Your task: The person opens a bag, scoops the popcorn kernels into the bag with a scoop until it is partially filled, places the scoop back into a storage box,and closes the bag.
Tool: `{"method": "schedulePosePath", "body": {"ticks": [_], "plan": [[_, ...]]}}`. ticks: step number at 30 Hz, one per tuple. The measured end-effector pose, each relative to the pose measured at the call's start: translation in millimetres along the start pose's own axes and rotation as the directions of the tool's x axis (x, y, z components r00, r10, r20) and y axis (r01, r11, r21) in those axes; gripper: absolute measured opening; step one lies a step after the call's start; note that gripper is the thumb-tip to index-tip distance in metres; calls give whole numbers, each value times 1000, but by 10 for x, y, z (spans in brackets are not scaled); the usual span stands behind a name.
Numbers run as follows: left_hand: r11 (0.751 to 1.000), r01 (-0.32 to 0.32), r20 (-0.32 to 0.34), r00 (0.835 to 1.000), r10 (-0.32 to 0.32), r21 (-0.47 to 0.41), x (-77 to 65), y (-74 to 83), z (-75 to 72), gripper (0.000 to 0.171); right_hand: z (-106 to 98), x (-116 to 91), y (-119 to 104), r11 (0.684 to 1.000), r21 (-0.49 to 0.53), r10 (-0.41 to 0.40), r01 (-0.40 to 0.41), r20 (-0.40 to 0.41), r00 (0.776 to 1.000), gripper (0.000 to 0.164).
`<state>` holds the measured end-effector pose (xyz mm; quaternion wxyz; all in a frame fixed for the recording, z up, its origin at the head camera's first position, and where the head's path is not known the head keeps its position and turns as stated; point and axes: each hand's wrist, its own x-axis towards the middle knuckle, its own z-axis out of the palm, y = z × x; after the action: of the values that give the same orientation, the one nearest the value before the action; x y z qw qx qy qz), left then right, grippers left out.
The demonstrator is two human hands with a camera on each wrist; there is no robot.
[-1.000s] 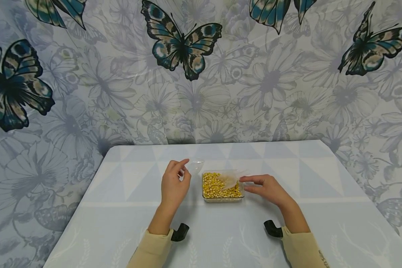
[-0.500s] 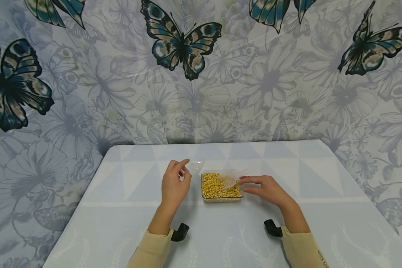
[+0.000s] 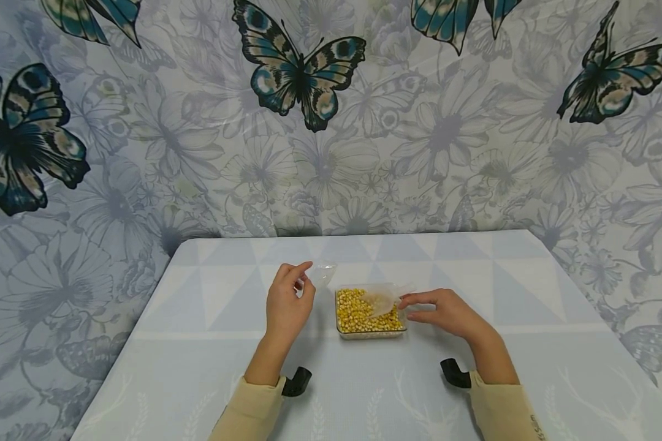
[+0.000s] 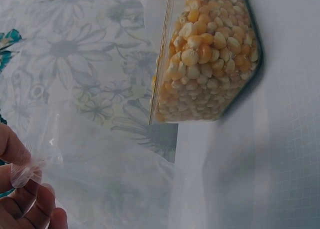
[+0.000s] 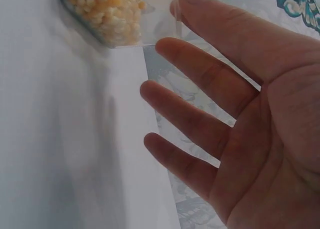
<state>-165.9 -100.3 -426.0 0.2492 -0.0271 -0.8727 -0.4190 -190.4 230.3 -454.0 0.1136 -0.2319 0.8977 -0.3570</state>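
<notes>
A clear rectangular container (image 3: 371,334) of yellow corn kernels (image 3: 358,309) stands near the middle of the table. Its right part shows a pale, translucent patch (image 3: 383,301) beside the kernels. My right hand (image 3: 447,311) pinches the container's right wall at the rim between thumb and a finger; the other fingers (image 5: 187,116) are spread and touch nothing. Left of the container, my left hand (image 3: 289,300) pinches the gathered edge of a clear plastic bag (image 4: 100,174). Thin and see-through, the bag spreads out beyond those fingertips toward the container.
The table (image 3: 254,380) has a pale cover with grey triangles and leaf prints. A butterfly-and-flower patterned cloth (image 3: 331,171) hangs behind its far edge. Black mounts (image 3: 296,382) stick out at both sleeve cuffs.
In the last half second the container has shifted slightly right and toward me, with my right hand moving right alongside it. My left hand and the plastic bag have stayed in place.
</notes>
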Motion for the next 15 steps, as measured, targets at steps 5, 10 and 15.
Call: {"method": "schedulePosePath", "body": {"ticks": [5,10,15], "plan": [[1000,6,10,1000,-6,4,2,9,-6,34,-47,-23,-6,1000,5,-12,12,35,999,28],[1000,1,13,1000,-1,11,0,-3,-3,34,-73,-44,6,998,57,-28,24,69,997,34],[1000,-6,27,1000,5,20,-2,-7,1,34,-127,-88,36,994,100,32,-34,18,999,32]]}}
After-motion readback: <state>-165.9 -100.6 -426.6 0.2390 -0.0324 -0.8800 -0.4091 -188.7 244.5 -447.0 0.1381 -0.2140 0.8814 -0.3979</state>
